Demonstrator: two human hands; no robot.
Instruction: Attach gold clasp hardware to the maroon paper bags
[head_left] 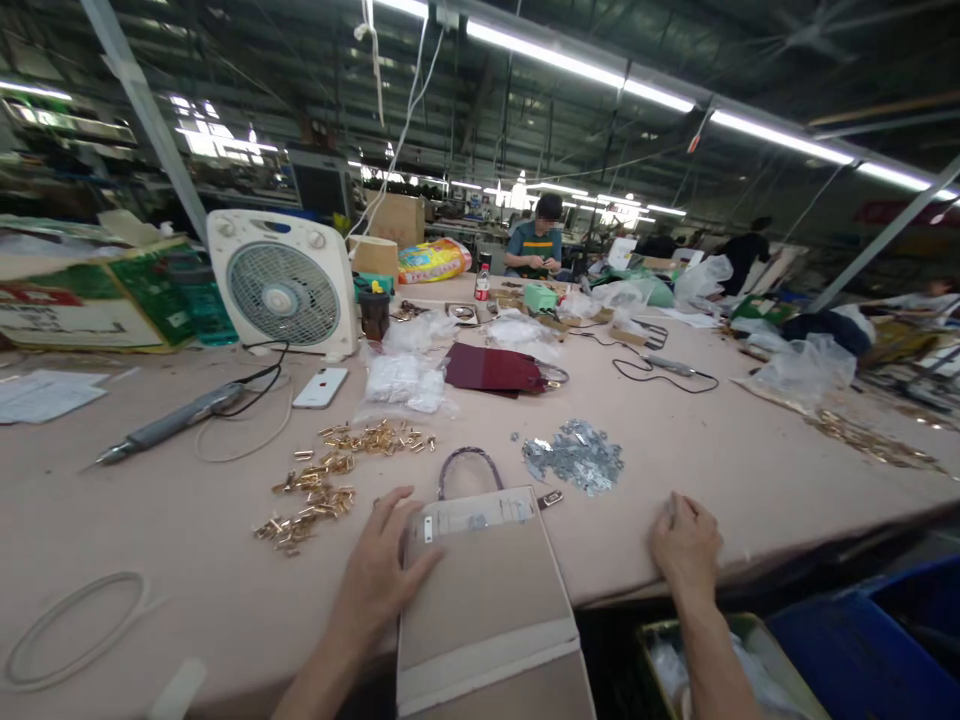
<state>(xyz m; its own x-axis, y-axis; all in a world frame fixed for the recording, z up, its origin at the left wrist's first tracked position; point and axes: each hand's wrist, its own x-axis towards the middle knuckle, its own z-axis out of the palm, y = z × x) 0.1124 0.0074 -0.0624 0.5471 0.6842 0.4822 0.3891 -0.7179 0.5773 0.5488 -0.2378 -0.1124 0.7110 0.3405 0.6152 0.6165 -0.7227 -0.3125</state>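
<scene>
My left hand (379, 565) lies with spread fingers against the left side of a beige structured handbag (487, 610), which rests flat and overhangs the near table edge. A purple-brown loop handle (469, 472) rises from its far end, and a pale metal-fitted strip (472, 514) crosses its top. My right hand (686, 545) rests curled on the table edge, apart from the bag. Its fingertips are gathered, and anything small inside them is hidden. Gold metal fittings (322, 487) lie scattered left of the bag, and a heap of silver metal pieces (575, 456) lies to its far right.
The long pink-beige worktable (187, 570) holds a burgundy leather piece (491, 367), plastic bags (405, 380), a white phone (321, 387), a corded grey tool (172, 425) and a white box fan (283, 290). A seated co-worker (534, 240) works across the table. A blue crate (862, 650) sits below right.
</scene>
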